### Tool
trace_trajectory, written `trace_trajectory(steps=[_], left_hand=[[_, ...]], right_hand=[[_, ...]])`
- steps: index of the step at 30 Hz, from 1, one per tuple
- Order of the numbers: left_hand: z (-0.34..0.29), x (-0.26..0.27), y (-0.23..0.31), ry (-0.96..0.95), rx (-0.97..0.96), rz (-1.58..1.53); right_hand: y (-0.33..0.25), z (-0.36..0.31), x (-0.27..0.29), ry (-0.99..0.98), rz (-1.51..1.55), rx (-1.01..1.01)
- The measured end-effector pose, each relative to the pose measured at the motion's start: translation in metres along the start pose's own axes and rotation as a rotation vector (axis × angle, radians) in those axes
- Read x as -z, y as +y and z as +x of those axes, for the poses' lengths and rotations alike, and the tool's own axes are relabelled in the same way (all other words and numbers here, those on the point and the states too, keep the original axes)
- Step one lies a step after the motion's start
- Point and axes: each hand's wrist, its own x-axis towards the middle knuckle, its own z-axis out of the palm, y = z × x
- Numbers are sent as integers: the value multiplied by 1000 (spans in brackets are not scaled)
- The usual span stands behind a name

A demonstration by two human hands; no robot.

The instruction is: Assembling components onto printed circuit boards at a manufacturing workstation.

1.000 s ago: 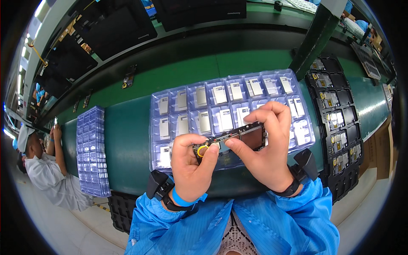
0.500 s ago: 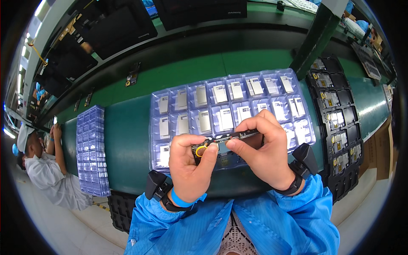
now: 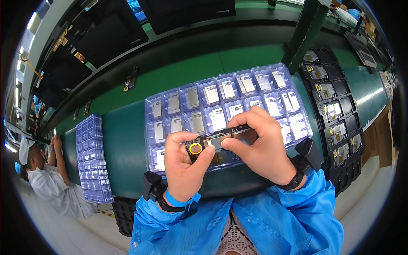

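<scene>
Both hands hold a black phone-sized circuit board (image 3: 196, 148) in front of me, above the near side of a clear plastic tray. My left hand (image 3: 182, 165) pinches its left end beside a yellow ring, thumb on top. The right hand (image 3: 265, 146) grips the right end, its thumb pressing near the middle and its index finger along the far edge. A flat grey piece (image 3: 218, 140) shows on the board between the two thumbs. Under the hands, the clear compartmented tray (image 3: 149, 140) carries silver rectangular metal pieces (image 3: 211, 94). Fingers hide parts of the board.
At the right lies a black tray (image 3: 347, 104) with several boards. A stack of clear trays (image 3: 90, 157) stands left. More boards (image 3: 131, 79) lie farther back, below dark monitors (image 3: 187, 17). A green post (image 3: 306, 34) rises behind. Another person (image 3: 55, 182) sits at far left.
The board has tilted so its upper face shows more, with the yellow ring now seen rounder. Both hands keep their grip and have shifted slightly left in view.
</scene>
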Motion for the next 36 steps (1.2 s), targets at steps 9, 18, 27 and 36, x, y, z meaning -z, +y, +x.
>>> trace_trajectory(steps=[9, 18, 27, 36], left_hand=[[-1, 9, 13, 48, -87, -131], [45, 59, 56, 0, -97, -84], [240, 274, -50, 387, -45, 623], [311, 276, -110, 405, -51, 1399]], right_hand=[[-1, 4, 4, 45, 15, 59], [-27, -10, 60, 184, 356, -236], [-12, -46, 243, 912, 7, -136], [109, -118, 429, 1277, -214, -516]])
